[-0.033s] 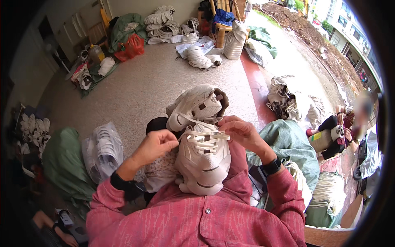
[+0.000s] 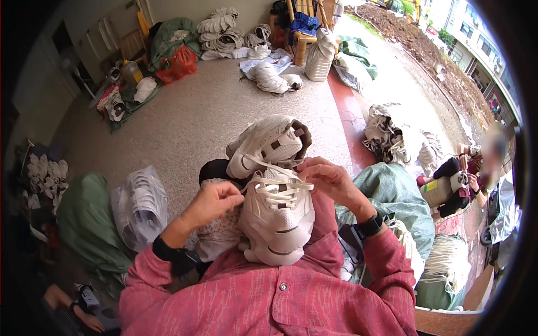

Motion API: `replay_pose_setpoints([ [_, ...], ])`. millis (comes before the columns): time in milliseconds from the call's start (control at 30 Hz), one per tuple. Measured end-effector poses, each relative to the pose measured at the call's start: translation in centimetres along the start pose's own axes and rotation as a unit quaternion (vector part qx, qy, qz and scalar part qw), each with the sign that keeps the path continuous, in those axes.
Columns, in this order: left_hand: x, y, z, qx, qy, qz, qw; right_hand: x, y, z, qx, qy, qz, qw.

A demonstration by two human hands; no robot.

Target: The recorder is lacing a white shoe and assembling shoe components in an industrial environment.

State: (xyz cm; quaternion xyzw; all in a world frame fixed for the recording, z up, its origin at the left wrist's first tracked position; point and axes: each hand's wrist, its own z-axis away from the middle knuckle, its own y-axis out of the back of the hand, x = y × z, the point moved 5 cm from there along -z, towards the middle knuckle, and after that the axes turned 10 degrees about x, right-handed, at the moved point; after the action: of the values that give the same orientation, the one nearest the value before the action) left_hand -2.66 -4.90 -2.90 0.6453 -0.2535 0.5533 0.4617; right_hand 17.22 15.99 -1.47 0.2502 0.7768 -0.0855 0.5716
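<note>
The wearer has one left hand (image 2: pixel 212 203) and one right hand (image 2: pixel 332 179). White shoe uppers (image 2: pixel 277 227): too many to count. One bright red bag (image 2: pixel 178 65), one yellowish jug (image 2: pixel 132 74), one visible shirt button (image 2: pixel 283 287).

From my remote seat, just below the centre towards six o'clock, I see an off-white shoe upper (image 2: pixel 276 235) with dark slits and pale cream laces (image 2: pixel 283 199). Further towards six, the shirt (image 2: pixel 224 302) is pinkish red with paler streaks. At seven I make out a whitish cloth (image 2: pixel 219 232) flecked with small dark spots. The wristband (image 2: pixel 174 255) between seven and eight is black, as is the watch (image 2: pixel 370 226) at four. I get a dull green sack (image 2: pixel 87 221) between eight and nine, a bright red bag (image 2: pixel 180 64) near eleven, a deep blue cloth (image 2: pixel 304 23) past twelve, a brick-red floor strip (image 2: pixel 346 106) near two and a bluish-green sack (image 2: pixel 395 190) past three. The floor (image 2: pixel 162 123) towards ten is speckled grey.
</note>
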Motion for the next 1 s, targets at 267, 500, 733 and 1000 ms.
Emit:
replay_pose_setpoints([
  [267,-3.1,-2.1,1.9,-0.026,0.243,0.224,0.943,0.0,-0.7,-1.0,-0.026,-0.051,0.046,0.997],
  [500,-4.2,-3.7,0.4,-0.101,0.311,0.44,0.836,-0.1,-1.1,-0.1,0.058,-0.22,-0.098,0.969],
  [733,-3.2,-3.5,-2.7,-0.023,0.181,0.572,0.8,-1.0,0.2,-0.6,0.075,-0.207,-0.023,0.975],
  [1000,-0.8,2.4,-4.6,0.074,0.071,0.553,0.827,-2.9,-0.1,-2.5,0.042,-0.141,0.017,0.989],
])
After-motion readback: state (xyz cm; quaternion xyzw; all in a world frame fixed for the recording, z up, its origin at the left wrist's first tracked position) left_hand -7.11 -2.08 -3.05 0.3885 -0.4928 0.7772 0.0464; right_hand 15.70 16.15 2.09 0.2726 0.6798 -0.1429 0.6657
